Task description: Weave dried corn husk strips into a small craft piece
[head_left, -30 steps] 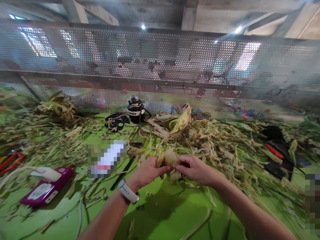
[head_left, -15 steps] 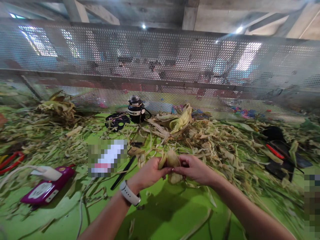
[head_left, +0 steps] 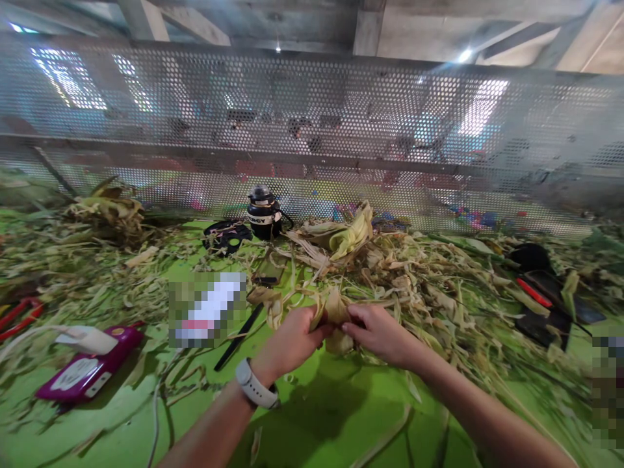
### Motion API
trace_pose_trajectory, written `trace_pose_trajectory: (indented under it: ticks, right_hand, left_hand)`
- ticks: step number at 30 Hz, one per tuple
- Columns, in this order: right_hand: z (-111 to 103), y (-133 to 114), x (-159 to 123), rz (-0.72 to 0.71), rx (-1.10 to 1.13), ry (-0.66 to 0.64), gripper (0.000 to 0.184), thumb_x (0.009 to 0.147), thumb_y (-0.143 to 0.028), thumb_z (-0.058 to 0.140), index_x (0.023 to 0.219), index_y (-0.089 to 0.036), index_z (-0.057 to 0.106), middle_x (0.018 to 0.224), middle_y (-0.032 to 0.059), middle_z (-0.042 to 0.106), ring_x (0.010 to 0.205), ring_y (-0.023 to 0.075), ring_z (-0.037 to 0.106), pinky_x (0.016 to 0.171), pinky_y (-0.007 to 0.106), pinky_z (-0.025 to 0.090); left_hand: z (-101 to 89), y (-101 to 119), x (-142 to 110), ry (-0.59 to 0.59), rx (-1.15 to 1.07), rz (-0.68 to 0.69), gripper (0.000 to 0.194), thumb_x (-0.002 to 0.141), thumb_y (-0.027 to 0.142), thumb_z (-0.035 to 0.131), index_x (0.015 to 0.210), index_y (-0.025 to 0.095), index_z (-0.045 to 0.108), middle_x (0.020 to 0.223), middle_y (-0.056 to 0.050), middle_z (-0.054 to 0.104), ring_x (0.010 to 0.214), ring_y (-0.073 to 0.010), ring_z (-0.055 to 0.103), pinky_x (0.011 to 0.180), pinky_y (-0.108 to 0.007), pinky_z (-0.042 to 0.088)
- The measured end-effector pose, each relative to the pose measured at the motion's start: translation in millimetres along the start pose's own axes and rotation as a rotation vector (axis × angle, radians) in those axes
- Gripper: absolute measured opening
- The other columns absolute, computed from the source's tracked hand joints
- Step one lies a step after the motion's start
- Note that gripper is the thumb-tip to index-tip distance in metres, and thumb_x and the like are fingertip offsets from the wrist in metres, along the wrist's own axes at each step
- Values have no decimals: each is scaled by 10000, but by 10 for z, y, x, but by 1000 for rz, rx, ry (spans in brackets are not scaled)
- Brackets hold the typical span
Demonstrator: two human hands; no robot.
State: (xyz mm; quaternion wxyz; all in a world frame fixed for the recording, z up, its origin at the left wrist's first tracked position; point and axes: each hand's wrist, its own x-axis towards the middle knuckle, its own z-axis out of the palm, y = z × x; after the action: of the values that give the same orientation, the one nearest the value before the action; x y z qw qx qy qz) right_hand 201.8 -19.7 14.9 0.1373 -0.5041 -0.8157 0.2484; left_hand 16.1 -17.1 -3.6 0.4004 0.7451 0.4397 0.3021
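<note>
A pale, dried corn husk [head_left: 336,311] is held up between my hands, just above the green tabletop. My left hand [head_left: 294,337], with a white watch [head_left: 255,385] on its wrist, pinches the husk's left side between thumb and fingers. On the other side my right hand [head_left: 379,330] grips it, thumb pressed against the front. The fingertips behind the husk are hidden. Just left of my left hand, a curled husk piece [head_left: 274,309] and a thin dark strip [head_left: 238,339] lie on the table.
Dry husks [head_left: 419,279] litter the green table [head_left: 312,416]. A black jar [head_left: 263,218] stands at the back before a perforated metal screen [head_left: 302,143]. To the left are a purple power bank [head_left: 90,370] with a cable and red-handled scissors [head_left: 23,318]; a red-and-black tool [head_left: 533,292] lies right.
Both hands keep hold of the husk. My right thumb has shifted slightly up and away from the left thumb, and the husk's upper part is spread a little more.
</note>
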Motion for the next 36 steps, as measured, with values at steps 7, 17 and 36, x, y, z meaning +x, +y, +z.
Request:
trace_pose_trajectory:
  ticks: [7, 17, 36]
  right_hand:
    - [106, -79, -37, 15, -294, 52, 127, 820, -142, 434, 757, -148, 544, 708, 52, 622, 637, 152, 540, 574, 249, 275]
    - [236, -177, -54, 76, -506, 84, 126, 825, -92, 452, 866, -134, 564, 784, 98, 680, 719, 195, 624, 595, 259, 313]
    - [-969, 868, -58, 513, 76, 428, 198, 764, -273, 544, 615, -146, 579, 576, 16, 579, 556, 136, 540, 532, 234, 382]
  left_hand:
    - [85, 36, -5, 33, 195, -33, 121, 800, 231, 481, 698, 192, 532, 685, -42, 629, 635, -184, 558, 571, -271, 363]
    - [349, -90, -22, 215, 363, 31, 206, 839, 210, 428, 640, 204, 482, 585, -54, 590, 500, -166, 518, 489, -275, 252]
    - [-603, -318, 147, 528, -297, -376, 188, 643, 334, 633, 705, 157, 631, 582, 6, 584, 518, -133, 501, 510, -240, 360]
